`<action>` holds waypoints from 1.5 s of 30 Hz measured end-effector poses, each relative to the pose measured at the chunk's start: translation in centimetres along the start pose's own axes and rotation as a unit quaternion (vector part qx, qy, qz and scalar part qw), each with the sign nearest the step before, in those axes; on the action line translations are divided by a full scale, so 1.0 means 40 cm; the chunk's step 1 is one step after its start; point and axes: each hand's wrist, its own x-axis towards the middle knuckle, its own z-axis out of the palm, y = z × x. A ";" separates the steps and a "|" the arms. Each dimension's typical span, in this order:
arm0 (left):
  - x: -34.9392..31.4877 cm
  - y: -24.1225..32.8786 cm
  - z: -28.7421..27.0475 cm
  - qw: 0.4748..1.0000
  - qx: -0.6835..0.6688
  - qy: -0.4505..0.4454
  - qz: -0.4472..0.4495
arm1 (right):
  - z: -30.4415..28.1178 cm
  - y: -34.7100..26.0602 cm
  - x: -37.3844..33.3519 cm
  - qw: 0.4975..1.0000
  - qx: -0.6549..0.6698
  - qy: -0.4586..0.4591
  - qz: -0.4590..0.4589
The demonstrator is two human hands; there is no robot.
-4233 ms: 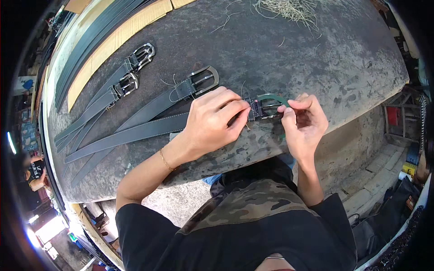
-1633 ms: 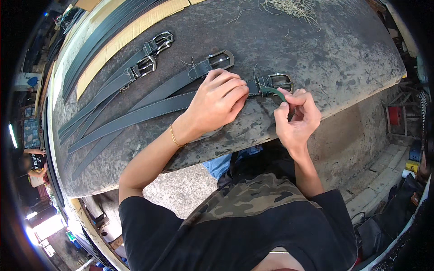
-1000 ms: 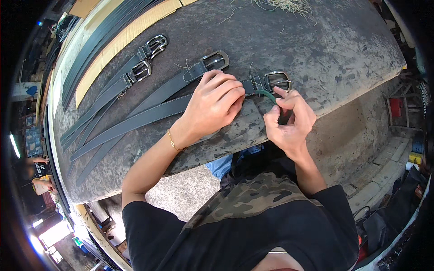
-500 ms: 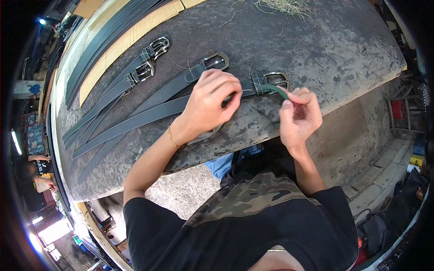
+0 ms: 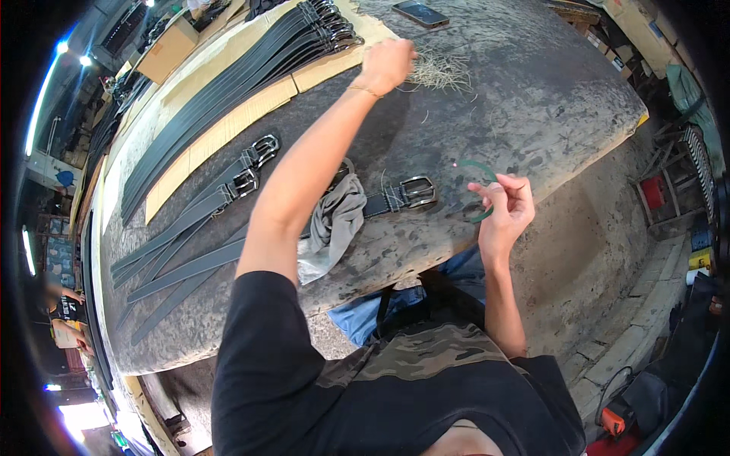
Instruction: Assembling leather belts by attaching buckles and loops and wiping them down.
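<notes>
My left hand [image 5: 386,64] is stretched far out over the table, at the left side of a heap of pale cut threads [image 5: 441,72]. Its fingers are curled together, and what they hold, if anything, is hidden. Above the table's near edge, my right hand [image 5: 508,209] grips a thin, curved green strip [image 5: 477,165] with a small pinkish tip. Left of that hand lies a black belt with a silver buckle [image 5: 418,192] and loose threads at its loop. A crumpled grey cloth [image 5: 338,216] covers part of the belts below my left forearm.
More belts with silver buckles [image 5: 242,182] lie on the left of the dark, scuffed table [image 5: 547,99]. Behind them, a row of black belts [image 5: 251,87] rests on cardboard [image 5: 228,125]. A phone [image 5: 420,14] lies at the far edge. Another person [image 5: 67,311] is at far left.
My left hand has gone from the belt to the thread heap, away from me. My right hand has drawn the green strip off the buckle. The grey cloth has come into view.
</notes>
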 end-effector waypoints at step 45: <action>-0.545 0.137 -0.236 0.973 -0.199 -0.097 0.057 | 0.052 -0.010 0.002 0.938 -0.268 -0.219 0.008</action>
